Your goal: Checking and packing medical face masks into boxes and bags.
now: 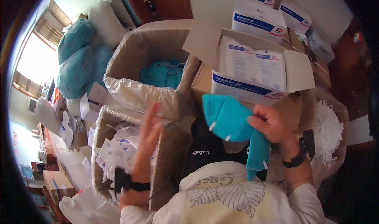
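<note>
My right hand (pixel 270 123) is closed on a teal folded face mask (pixel 227 119), pinching its right edge between thumb and fingers. Small white tabs show along the mask's lower edge. Another teal folded piece (pixel 258 155), which looks like a second mask, hangs below the same hand. My left hand (pixel 150 125) is smeared by motion, but its fingers look stretched upward and nothing shows in them. It is over the right side of a plastic-lined carton (pixel 99 145) holding white printed wrappers (pixel 118 153). Beyond it, a larger lined carton (pixel 138 90) has teal masks (pixel 164 73) at its bottom.
An open white-and-blue box (pixel 241 85) holds white packets (pixel 252 64), with similar boxes (pixel 258 24) stacked behind. White straps (pixel 329 133) lie in a bag at the right. Stuffed teal bags (pixel 77 66) are piled at the far left. Dark cloth (pixel 201 141) lies before me.
</note>
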`<state>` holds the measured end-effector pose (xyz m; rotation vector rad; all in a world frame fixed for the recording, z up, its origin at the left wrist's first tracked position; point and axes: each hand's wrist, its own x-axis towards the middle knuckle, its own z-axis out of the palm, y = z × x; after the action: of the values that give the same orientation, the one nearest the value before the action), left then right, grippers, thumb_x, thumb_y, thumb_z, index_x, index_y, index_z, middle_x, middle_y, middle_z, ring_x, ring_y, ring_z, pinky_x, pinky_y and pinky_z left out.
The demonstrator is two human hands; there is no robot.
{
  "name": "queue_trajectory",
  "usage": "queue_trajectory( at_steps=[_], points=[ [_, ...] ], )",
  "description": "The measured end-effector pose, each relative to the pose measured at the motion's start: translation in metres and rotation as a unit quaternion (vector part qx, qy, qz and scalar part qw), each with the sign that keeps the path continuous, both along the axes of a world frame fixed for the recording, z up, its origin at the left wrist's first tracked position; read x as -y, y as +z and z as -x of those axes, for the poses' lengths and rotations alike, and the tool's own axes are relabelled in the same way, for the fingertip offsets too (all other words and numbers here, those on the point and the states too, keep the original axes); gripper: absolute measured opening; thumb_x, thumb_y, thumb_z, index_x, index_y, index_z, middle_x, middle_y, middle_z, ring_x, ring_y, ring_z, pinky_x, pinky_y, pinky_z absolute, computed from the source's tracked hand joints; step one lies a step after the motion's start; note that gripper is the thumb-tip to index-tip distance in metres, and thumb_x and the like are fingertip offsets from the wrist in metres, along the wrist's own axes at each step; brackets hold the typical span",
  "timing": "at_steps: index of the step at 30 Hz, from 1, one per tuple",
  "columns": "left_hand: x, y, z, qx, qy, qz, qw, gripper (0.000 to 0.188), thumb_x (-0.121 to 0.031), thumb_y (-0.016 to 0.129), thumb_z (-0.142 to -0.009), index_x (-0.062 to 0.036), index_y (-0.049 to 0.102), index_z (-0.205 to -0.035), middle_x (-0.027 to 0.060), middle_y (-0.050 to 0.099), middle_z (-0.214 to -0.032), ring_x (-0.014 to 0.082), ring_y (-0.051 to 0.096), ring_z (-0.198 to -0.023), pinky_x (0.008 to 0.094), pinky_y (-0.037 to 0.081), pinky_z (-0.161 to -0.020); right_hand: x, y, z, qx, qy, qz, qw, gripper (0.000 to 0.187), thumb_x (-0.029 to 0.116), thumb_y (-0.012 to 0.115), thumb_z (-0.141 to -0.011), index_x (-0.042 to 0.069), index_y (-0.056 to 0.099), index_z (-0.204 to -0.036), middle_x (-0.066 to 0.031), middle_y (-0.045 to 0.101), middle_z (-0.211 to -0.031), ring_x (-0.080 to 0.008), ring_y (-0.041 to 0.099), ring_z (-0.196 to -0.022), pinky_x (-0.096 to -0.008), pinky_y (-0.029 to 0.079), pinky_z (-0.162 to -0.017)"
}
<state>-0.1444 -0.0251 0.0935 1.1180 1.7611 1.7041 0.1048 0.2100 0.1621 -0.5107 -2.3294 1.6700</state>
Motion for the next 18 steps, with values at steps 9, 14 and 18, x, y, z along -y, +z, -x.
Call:
queue_trajectory(
  at_steps=[9,14,18],
  points=[
    [-0.125,-0.004,-0.136,0.339,-0.064,-0.054,0.937,0.03,-0.021,0.045,-0.092,-0.0006,0.049,-0.113,0.0062,0.056,-0.104,0.0132,0.052,-0.095,0.029,0.042,-0.086,-0.03,-0.055,-0.046,-0.079,-0.344,0.114,0.929,0.023,0.029,0.054,-0.086,0.005,0.054,-0.082,0.0023,0.052,-0.071,-0.007,0.047,-0.067,-0.0222,0.04,-0.061],
    [-0.125,-0.02,-0.173,0.323,-0.066,-0.062,0.942,0.032,-0.022,0.039,-0.094,0.0003,0.046,-0.115,0.0088,0.051,-0.111,0.0143,0.048,-0.103,0.0282,0.036,-0.091,-0.034,-0.088,-0.041,-0.031,-0.414,0.026,0.91,0.029,0.031,0.054,-0.086,0.002,0.056,-0.085,-0.0018,0.054,-0.07,-0.0097,0.05,-0.066,-0.0247,0.041,-0.061],
    [-0.116,-0.03,-0.174,0.365,-0.096,-0.137,0.916,0.041,-0.025,0.041,-0.093,-0.0008,0.034,-0.125,0.0106,0.043,-0.12,0.0169,0.042,-0.11,0.0304,0.033,-0.095,-0.031,-0.095,-0.028,-0.038,-0.417,-0.06,0.906,0.028,0.028,0.053,-0.086,0.001,0.055,-0.083,-0.0082,0.057,-0.07,-0.0154,0.054,-0.064,-0.0294,0.043,-0.058]
  ],
)
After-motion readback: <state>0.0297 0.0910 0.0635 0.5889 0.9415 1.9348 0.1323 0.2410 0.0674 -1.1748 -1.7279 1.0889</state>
